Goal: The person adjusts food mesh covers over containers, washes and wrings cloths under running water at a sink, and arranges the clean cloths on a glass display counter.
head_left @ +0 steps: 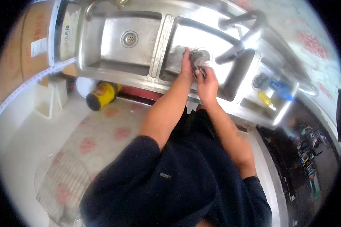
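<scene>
Both my hands are together over the middle steel basin (231, 81). Between them is a dark grey, shiny, uneven thing (197, 58); its kind is too blurred to make out. My left hand (186, 63) holds it from the left, thumb up along the side, the other fingers hidden behind it. My right hand (207, 82) is curled round its lower right end, thumb on top. The curved faucet (242, 41) reaches over this basin from the back right, apart from my hands.
A left basin (110, 60) has a round drain (129, 39). In the small right basin are a coiled metal scrubber (260, 81), a blue bottle (279, 89) and a yellow bottle (266, 99). A yellow-black container (102, 95), wire rack (62, 185) and cardboard boxes (34, 49) are at left.
</scene>
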Tool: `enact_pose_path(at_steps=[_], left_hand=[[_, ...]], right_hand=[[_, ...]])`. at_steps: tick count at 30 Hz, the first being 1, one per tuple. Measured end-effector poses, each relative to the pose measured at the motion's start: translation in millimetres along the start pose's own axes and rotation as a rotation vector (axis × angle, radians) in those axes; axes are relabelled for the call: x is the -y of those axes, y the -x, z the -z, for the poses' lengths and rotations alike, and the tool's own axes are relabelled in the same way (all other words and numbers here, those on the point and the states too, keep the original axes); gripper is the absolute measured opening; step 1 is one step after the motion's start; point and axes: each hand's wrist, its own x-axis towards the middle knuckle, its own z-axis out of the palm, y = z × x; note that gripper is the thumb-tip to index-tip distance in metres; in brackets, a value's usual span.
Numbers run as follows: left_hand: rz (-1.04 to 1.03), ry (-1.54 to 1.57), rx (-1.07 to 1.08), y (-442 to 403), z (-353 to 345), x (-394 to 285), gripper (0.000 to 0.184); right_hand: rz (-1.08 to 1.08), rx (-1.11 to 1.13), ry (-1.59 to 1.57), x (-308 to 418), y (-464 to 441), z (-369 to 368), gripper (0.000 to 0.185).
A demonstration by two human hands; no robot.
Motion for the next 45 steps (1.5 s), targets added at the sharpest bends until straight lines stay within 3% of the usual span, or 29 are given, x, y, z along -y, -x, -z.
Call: enact_pose_path(at_steps=[4, 6, 9, 13, 15, 16, 18, 22, 24, 25, 27, 28, 29, 31, 32, 34, 35, 37, 38, 39, 41, 42, 45], left_hand=[[0.094, 0.052, 0.029, -6, -1, 1, 0.068], [0.151, 0.064, 0.135, -18, 8, 1, 0.065], [0.189, -0.068, 0.03, -22, 16, -4, 0.055], [0.293, 0.021, 0.019, -35, 26, 1, 0.045], [0.112, -0.18, -0.123, -35, 33, 5, 0.042], [0.054, -0.25, -0.174, -29, 29, 3, 0.041], [0.071, -0.138, -0.291, -15, 20, 1, 0.027], [-0.105, -0.122, -0.347, -21, 37, -1, 0.025], [-0.283, -0.255, -0.346, 18, 21, -22, 0.028], [-0.279, -0.258, -0.341, 32, 18, -29, 0.028], [-0.46, -0.852, -0.337, 52, 16, -44, 0.03], [-0.504, -0.926, -0.19, 48, 31, -49, 0.032], [-0.505, -0.929, -0.188, 43, 42, -45, 0.032], [-0.802, -1.035, -0.292, 46, 48, -41, 0.031], [-0.802, -1.035, -0.292, 44, 50, -40, 0.031], [-0.717, -1.18, -0.31, 28, 68, -30, 0.033], [-0.718, -1.173, -0.309, 19, 71, -26, 0.033], [-0.377, -1.005, -0.418, 3, 71, -17, 0.032], [-0.298, -0.667, -0.442, -7, 68, -7, 0.042], [-0.302, -0.658, -0.442, -5, 58, -5, 0.042], [-0.002, -0.166, -0.331, 7, 30, -11, 0.053], [0.039, -0.19, -0.14, -14, 52, -4, 0.064], [0.019, -0.157, -0.061, 27, -11, -15, 0.07]], right_hand=[[-0.028, 0.067, 0.042, 5, -1, -4, 0.026], [0.071, 0.065, 0.152, -7, -8, -15, 0.026], [-0.006, 0.191, 0.309, -18, -19, -28, 0.028], [0.072, 0.15, 0.293, -58, -28, -57, 0.035], [-0.375, 0.31, 0.281, -62, -41, -65, 0.04], [-0.379, 0.312, 0.277, -76, -40, -76, 0.04], [-0.616, 0.137, 0.036, -104, -38, -93, 0.052], [-0.658, 0.264, -0.312, -113, -45, -103, 0.055], [-0.976, 0.161, -0.922, -101, -40, -109, 0.066], [-0.975, 0.154, -0.923, -99, -39, -103, 0.066], [-1.145, 0.57, -0.889, -86, -42, -85, 0.062], [-1.119, 0.624, -0.897, -80, -43, -79, 0.048], [-1.117, 0.622, -0.9, -74, -43, -76, 0.048], [-1.055, 0.491, -0.84, -71, -42, -76, 0.033], [-1.055, 0.49, -0.839, -71, -42, -75, 0.033], [-0.957, 0.286, -0.825, -81, -44, -70, 0.033], [-0.954, 0.286, -0.818, -89, -45, -71, 0.033], [-0.556, 0.337, -0.429, -116, -40, -79, 0.028], [-0.424, 0.341, -0.294, -116, -40, -77, 0.027], [-0.468, 0.319, -0.294, -90, -41, -59, 0.024], [-0.502, 0.301, -0.287, -49, -34, -35, 0.022], [-0.501, 0.277, -0.301, -34, -28, -27, 0.021], [-0.473, 0.226, -0.359, 5, -9, 4, 0.019]])
